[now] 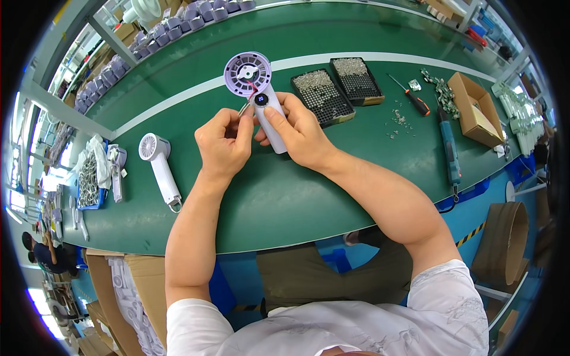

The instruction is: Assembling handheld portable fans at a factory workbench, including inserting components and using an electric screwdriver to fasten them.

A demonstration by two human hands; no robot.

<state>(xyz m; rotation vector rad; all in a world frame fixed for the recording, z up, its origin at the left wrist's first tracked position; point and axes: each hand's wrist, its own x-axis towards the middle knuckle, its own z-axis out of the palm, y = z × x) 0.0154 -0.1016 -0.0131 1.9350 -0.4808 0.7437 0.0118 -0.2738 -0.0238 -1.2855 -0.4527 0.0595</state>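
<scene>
My right hand (301, 132) is wrapped around the pale purple handle of a handheld fan (270, 126), thumb on its front below a small round lit display. The fan's round head (247, 73) points away from me; its front is uncovered, showing a white hub and red wires (252, 89) running toward the handle. My left hand (227, 141) is closed in a pinch beside the handle's upper end. A thin shiny piece shows at its fingertips, too small to name. Farther left, a second, whole-looking fan (159, 169) lies on the green table (279, 202).
Two black trays of small parts (322, 98) stand beyond my right hand. To the right are loose clear bits (401, 120), a screwdriver (415, 101), a teal electric screwdriver (449, 148) and a cardboard box (475, 113). A blue bin of metal rings (90, 181) sits left. Purple parts (184, 22) line the far side.
</scene>
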